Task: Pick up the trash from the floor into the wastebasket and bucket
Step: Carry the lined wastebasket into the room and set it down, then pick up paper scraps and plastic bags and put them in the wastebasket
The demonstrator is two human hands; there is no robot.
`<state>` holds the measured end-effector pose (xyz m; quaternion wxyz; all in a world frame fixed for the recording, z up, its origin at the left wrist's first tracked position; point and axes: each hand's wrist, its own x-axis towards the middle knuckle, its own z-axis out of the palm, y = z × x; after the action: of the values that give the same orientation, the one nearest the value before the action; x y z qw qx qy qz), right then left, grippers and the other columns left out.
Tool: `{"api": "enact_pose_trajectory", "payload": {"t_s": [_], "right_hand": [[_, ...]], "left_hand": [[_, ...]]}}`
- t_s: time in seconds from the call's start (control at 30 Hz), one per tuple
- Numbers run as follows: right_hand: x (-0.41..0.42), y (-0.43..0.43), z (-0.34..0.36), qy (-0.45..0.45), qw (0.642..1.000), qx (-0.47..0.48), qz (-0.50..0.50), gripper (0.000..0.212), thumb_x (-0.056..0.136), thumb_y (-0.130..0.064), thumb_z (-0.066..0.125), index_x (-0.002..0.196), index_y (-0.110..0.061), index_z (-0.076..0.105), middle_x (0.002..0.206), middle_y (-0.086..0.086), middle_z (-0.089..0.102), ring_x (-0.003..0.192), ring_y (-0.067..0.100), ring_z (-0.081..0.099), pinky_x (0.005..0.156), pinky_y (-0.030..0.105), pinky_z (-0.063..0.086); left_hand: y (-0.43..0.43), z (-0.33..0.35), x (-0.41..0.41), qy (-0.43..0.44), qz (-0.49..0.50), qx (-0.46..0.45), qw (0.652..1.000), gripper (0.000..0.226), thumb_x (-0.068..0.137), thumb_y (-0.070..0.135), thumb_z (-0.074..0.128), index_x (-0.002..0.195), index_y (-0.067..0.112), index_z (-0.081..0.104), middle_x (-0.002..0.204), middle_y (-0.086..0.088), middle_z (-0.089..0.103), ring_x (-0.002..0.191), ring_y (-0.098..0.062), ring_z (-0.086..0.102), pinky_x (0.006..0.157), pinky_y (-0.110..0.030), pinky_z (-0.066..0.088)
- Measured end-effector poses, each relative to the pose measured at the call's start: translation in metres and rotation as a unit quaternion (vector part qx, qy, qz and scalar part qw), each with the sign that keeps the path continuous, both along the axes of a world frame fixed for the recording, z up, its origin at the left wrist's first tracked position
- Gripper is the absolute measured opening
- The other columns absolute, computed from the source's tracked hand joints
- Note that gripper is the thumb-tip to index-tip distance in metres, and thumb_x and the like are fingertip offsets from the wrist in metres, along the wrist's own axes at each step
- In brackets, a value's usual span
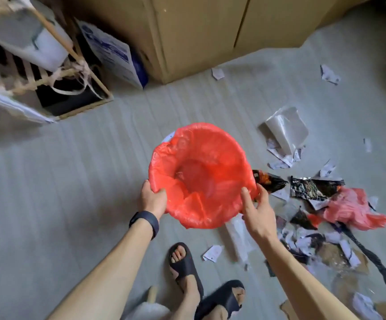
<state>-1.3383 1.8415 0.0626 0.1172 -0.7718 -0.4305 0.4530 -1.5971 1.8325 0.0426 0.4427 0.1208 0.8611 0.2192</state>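
A wastebasket (201, 172) lined with a red plastic bag stands on the floor in the middle of the head view; it looks empty inside. My left hand (152, 197) grips its near left rim, fingers curled over the bag's edge. My right hand (257, 207) is at the near right rim with fingers spread and fairly straight, touching the bag. Trash lies to the right: a clear plastic sheet (286, 129), black printed wrappers (312, 187), a crumpled red bag (351, 207) and several torn paper scraps (212, 252).
A tan cabinet (199, 35) stands at the back. A wooden-framed rack (48, 72) with bags and a blue-and-white carton (111, 54) fills the left rear. My feet in black sandals (185, 264) are below the basket. More litter piles at lower right (340, 252).
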Motion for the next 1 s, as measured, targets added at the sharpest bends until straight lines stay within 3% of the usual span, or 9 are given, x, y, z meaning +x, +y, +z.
{"api": "enact_pose_trajectory", "payload": {"t_s": [0.1, 0.2, 0.27, 0.33, 0.43, 0.57, 0.73, 0.83, 1.0], "right_hand": [[0.005, -0.031, -0.079, 0.007, 0.999, -0.029, -0.019, 0.076, 0.09, -0.078, 0.035, 0.145, -0.027, 0.037, 0.141, -0.002, 0.057, 0.116, 0.023, 0.064, 0.106, 0.04, 0.043], [0.013, -0.066, -0.155, -0.037, 0.992, -0.084, 0.084, 0.065, 0.095, -0.064, 0.04, 0.146, -0.023, 0.038, 0.146, 0.005, 0.053, 0.126, 0.028, 0.057, 0.103, 0.039, 0.041], [0.019, -0.088, -0.192, -0.079, 0.974, -0.113, 0.181, 0.065, 0.097, -0.059, 0.043, 0.15, -0.022, 0.036, 0.151, 0.006, 0.047, 0.132, 0.031, 0.05, 0.104, 0.041, 0.041], [0.022, -0.114, -0.217, -0.108, 0.951, -0.137, 0.257, 0.062, 0.099, -0.053, 0.044, 0.151, -0.021, 0.035, 0.157, 0.004, 0.039, 0.137, 0.033, 0.042, 0.107, 0.039, 0.038], [0.03, -0.141, -0.238, -0.15, 0.922, -0.155, 0.322, 0.056, 0.101, -0.045, 0.041, 0.151, -0.021, 0.035, 0.159, 0.002, 0.031, 0.143, 0.031, 0.029, 0.112, 0.039, 0.035], [0.042, -0.162, -0.234, -0.155, 0.905, -0.164, 0.361, 0.049, 0.099, -0.038, 0.042, 0.146, -0.022, 0.041, 0.159, 0.002, 0.029, 0.141, 0.031, 0.029, 0.113, 0.039, 0.034], [0.057, -0.18, -0.226, -0.136, 0.92, -0.162, 0.329, 0.048, 0.097, -0.037, 0.046, 0.143, -0.024, 0.043, 0.159, 0.0, 0.029, 0.139, 0.031, 0.032, 0.107, 0.04, 0.041], [0.065, -0.192, -0.24, -0.127, 0.925, -0.181, 0.31, 0.052, 0.095, -0.038, 0.049, 0.145, -0.024, 0.041, 0.153, 0.0, 0.039, 0.136, 0.03, 0.036, 0.104, 0.042, 0.044], [0.08, -0.222, -0.292, -0.122, 0.942, -0.222, 0.219, 0.052, 0.092, -0.031, 0.052, 0.141, -0.015, 0.045, 0.142, 0.01, 0.049, 0.126, 0.038, 0.046, 0.105, 0.041, 0.041]], "left_hand": [[-0.01, -0.099, 0.001, -0.033, 0.089, 0.041, 0.995, 0.026, 0.063, 0.026, 0.056, 0.088, 0.036, 0.056, 0.092, -0.004, 0.069, 0.086, -0.032, 0.07, 0.077, -0.058, 0.058], [-0.01, -0.145, 0.019, -0.062, 0.155, 0.077, 0.983, 0.033, 0.072, 0.019, 0.059, 0.099, 0.037, 0.057, 0.105, -0.006, 0.067, 0.093, -0.033, 0.069, 0.072, -0.061, 0.058], [-0.008, -0.157, 0.032, -0.08, 0.199, 0.087, 0.973, 0.04, 0.084, 0.007, 0.058, 0.119, 0.023, 0.052, 0.112, -0.008, 0.062, 0.092, -0.031, 0.067, 0.064, -0.055, 0.059], [-0.017, -0.171, 0.038, -0.085, 0.214, 0.078, 0.97, 0.035, 0.09, 0.001, 0.055, 0.121, 0.016, 0.048, 0.103, -0.006, 0.061, 0.081, -0.023, 0.066, 0.05, -0.037, 0.058], [-0.033, -0.181, 0.043, -0.098, 0.195, 0.049, 0.975, 0.035, 0.094, 0.007, 0.058, 0.126, 0.012, 0.045, 0.112, -0.008, 0.059, 0.083, -0.02, 0.065, 0.046, -0.03, 0.054], [-0.066, -0.177, 0.046, -0.127, 0.165, -0.015, 0.978, 0.04, 0.095, 0.037, 0.056, 0.127, 0.017, 0.045, 0.12, -0.007, 0.058, 0.102, -0.029, 0.064, 0.075, -0.044, 0.053], [-0.116, -0.174, 0.096, -0.157, -0.041, -0.108, 0.981, 0.021, 0.099, 0.023, 0.044, 0.116, 0.018, 0.056, 0.116, -0.011, 0.065, 0.089, -0.023, 0.062, 0.077, -0.035, 0.046], [-0.135, -0.199, 0.133, -0.105, -0.369, -0.164, 0.909, 0.021, 0.091, 0.022, 0.053, 0.109, 0.026, 0.064, 0.118, -0.009, 0.068, 0.107, -0.028, 0.063, 0.078, -0.028, 0.045], [-0.137, -0.263, 0.179, 0.006, -0.732, -0.129, 0.669, 0.04, 0.092, 0.028, 0.051, 0.132, 0.029, 0.051, 0.133, -0.002, 0.057, 0.122, -0.028, 0.053, 0.096, -0.038, 0.047]]}}
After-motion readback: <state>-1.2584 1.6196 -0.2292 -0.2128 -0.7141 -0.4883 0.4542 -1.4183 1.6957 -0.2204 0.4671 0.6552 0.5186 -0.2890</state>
